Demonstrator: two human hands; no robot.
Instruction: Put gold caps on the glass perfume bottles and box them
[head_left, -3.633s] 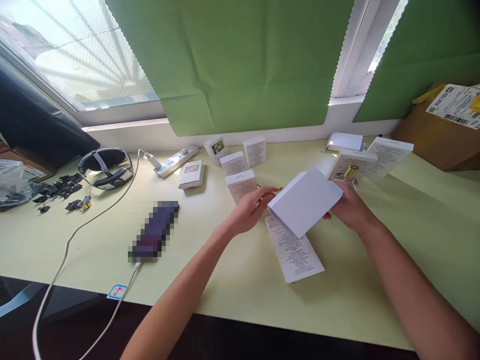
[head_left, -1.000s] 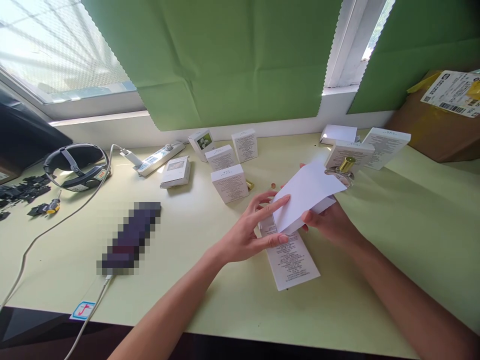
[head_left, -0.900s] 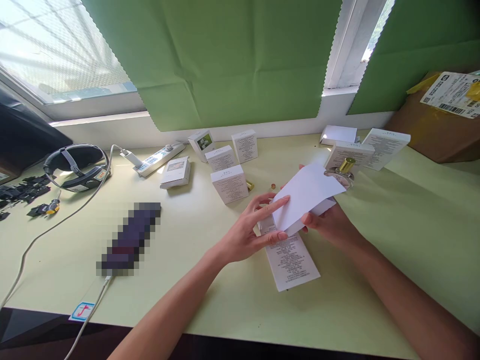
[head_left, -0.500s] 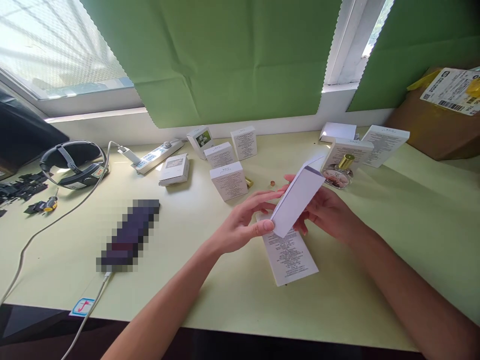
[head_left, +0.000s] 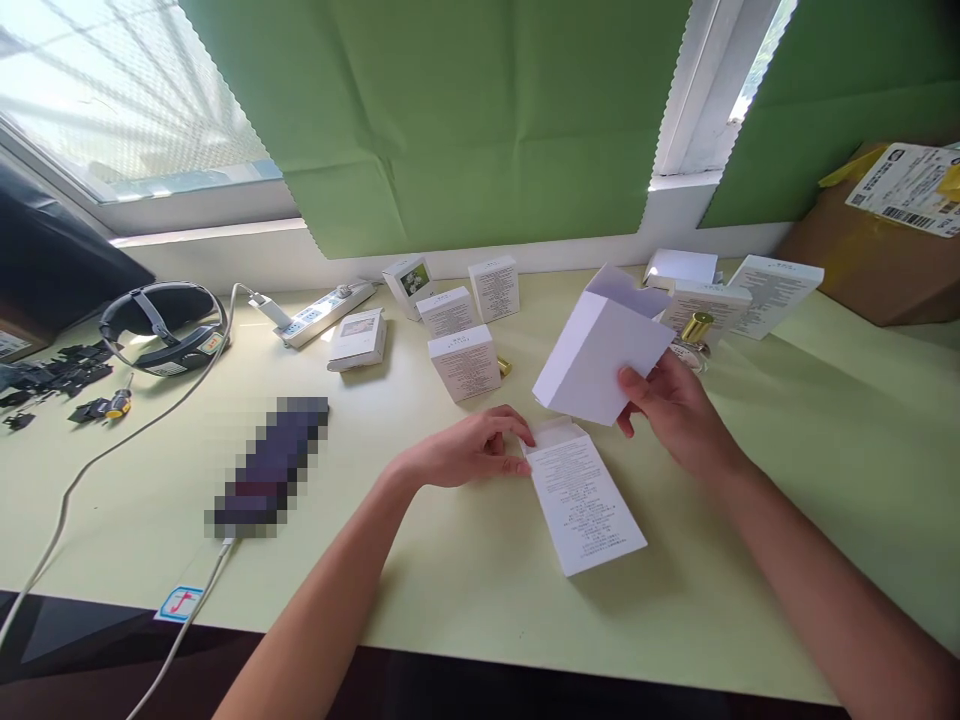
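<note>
Head view: right hand (head_left: 675,410) grip pinches the opened white box (head_left: 600,360) above the flat carton (head_left: 589,500). Left hand (head_left: 469,455) touches the carton's far flap, grasp unclear. Likely a box-forming step; the next move needs the mouth kept open.

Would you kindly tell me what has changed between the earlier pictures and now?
The left hand let go of the white carton and moved down to the flap of the printed box. The right hand alone holds the carton, now opened out. The small boxes and perfume bottle stayed put.
</note>
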